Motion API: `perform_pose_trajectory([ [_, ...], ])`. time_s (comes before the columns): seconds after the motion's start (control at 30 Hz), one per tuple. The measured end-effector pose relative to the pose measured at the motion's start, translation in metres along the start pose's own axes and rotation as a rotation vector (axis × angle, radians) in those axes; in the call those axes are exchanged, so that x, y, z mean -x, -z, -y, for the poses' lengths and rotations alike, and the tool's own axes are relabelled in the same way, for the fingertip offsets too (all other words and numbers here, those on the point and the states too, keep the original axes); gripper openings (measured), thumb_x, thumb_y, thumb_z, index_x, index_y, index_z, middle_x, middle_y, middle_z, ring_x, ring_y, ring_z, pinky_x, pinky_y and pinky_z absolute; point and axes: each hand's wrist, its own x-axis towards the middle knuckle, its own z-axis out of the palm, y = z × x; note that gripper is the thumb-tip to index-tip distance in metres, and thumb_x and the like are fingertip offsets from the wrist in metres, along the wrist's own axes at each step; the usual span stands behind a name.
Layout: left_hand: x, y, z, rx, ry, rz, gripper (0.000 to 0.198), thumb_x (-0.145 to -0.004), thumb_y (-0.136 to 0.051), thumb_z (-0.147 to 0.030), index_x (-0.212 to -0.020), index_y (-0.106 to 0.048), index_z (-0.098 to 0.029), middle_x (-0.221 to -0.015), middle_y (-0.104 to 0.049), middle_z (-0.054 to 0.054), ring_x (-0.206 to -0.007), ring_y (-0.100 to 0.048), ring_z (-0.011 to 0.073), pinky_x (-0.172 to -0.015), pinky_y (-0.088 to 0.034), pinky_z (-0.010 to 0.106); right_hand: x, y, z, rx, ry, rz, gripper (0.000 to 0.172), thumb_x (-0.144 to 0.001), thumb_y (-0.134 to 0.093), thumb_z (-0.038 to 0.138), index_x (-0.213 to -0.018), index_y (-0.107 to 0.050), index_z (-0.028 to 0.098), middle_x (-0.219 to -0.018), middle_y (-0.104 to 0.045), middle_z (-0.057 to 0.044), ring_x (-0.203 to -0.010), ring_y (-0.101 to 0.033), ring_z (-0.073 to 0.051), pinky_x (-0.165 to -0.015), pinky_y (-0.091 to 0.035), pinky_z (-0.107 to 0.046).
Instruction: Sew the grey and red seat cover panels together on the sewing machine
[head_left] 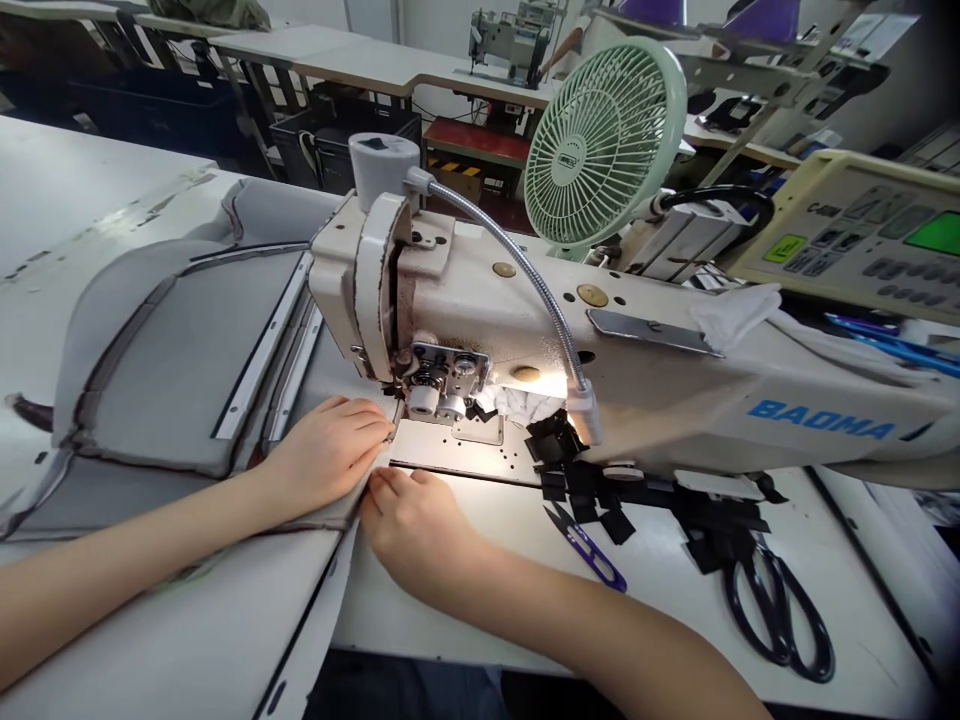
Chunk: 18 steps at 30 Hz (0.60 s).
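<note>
A large grey padded fabric cover [191, 370] with dark seams and white edge strips spreads over the left of the table and under the head of the sewing machine [465, 290]. On its edge, just left of the needle area, my left hand [330, 450] lies flat with fingers stretched together toward the presser foot. Close below it, my right hand [412, 515] has its fingers curled on the fabric's edge, pinching it. The needle and foot are mostly hidden behind the machine head. A lamp [583, 415] lights the metal bed plate.
Purple thread snips [589, 550], several black fabric pieces [577, 480] and black-handled scissors [780, 615] lie right of my right hand. A green fan [604, 145] and a control panel [862, 235] stand behind the machine. Other worktables [322, 50] are farther back.
</note>
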Motion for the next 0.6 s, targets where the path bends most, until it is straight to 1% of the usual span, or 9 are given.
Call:
perform_pose_trajectory([
  [0.1,-0.008,-0.005,0.005,-0.035,-0.003,-0.044,0.029,-0.098,-0.042,-0.016,-0.090,-0.070,-0.016,-0.087,-0.072,0.006,-0.092,-0.064,0.0221,-0.082,-0.045,0.038,-0.001,-0.004,-0.009,0.009,-0.016,-0.054,0.018,-0.091,-0.051,0.005,-0.098,-0.067,0.006,-0.107,-0.071,-0.019,-0.097,-0.065,-0.024,-0.065,-0.050,-0.032],
  [0.23,-0.019,-0.015,0.013,-0.078,0.027,-0.074,0.030,-0.098,-0.044,-0.018,-0.078,-0.066,-0.017,-0.078,-0.068,0.005,-0.084,-0.063,0.0211,-0.079,-0.047,0.036,-0.003,-0.014,-0.022,0.028,-0.032,-0.128,0.023,-0.095,-0.047,0.008,-0.104,-0.068,0.006,-0.118,-0.070,-0.019,-0.112,-0.063,-0.026,-0.072,-0.052,-0.034],
  [0.33,-0.022,-0.015,0.015,-0.087,0.063,-0.076,0.030,-0.098,-0.045,-0.019,-0.075,-0.064,-0.017,-0.077,-0.067,0.005,-0.084,-0.063,0.0207,-0.081,-0.048,0.036,-0.003,-0.022,-0.030,0.021,-0.062,-0.160,0.028,-0.096,-0.044,0.008,-0.109,-0.068,0.007,-0.126,-0.068,-0.017,-0.120,-0.059,-0.025,-0.077,-0.051,-0.034],
  [0.4,-0.017,-0.009,0.011,-0.136,0.084,-0.045,0.027,-0.099,-0.044,-0.021,-0.083,-0.065,-0.017,-0.085,-0.069,0.007,-0.088,-0.064,0.0227,-0.081,-0.048,0.037,-0.001,-0.022,-0.031,-0.003,-0.093,-0.175,0.030,-0.096,-0.043,0.008,-0.113,-0.067,0.008,-0.130,-0.067,-0.016,-0.123,-0.058,-0.024,-0.078,-0.049,-0.035],
  [0.47,-0.005,0.000,0.006,-0.229,0.130,-0.025,0.022,-0.100,-0.045,-0.026,-0.097,-0.065,-0.016,-0.101,-0.069,0.011,-0.097,-0.063,0.0268,-0.084,-0.048,0.042,0.004,-0.014,-0.026,-0.051,-0.128,-0.194,0.029,-0.097,-0.043,0.010,-0.115,-0.066,0.009,-0.128,-0.068,-0.015,-0.118,-0.061,-0.024,-0.078,-0.047,-0.036],
  [0.53,0.008,0.008,0.003,-0.328,0.184,-0.029,0.024,-0.100,-0.047,-0.030,-0.108,-0.063,-0.014,-0.112,-0.067,0.015,-0.103,-0.062,0.0307,-0.087,-0.047,0.046,0.008,0.001,-0.015,-0.127,-0.147,-0.204,0.026,-0.099,-0.044,0.016,-0.112,-0.066,0.012,-0.117,-0.072,-0.012,-0.104,-0.065,-0.023,-0.077,-0.044,-0.037],
  [0.6,0.019,0.012,0.008,-0.408,0.184,0.001,0.024,-0.100,-0.045,-0.028,-0.104,-0.063,-0.013,-0.106,-0.067,0.015,-0.100,-0.062,0.0315,-0.085,-0.047,0.047,0.009,0.020,0.001,-0.218,-0.105,-0.176,0.023,-0.099,-0.046,0.024,-0.104,-0.066,0.015,-0.101,-0.073,-0.008,-0.091,-0.066,-0.022,-0.076,-0.043,-0.037],
])
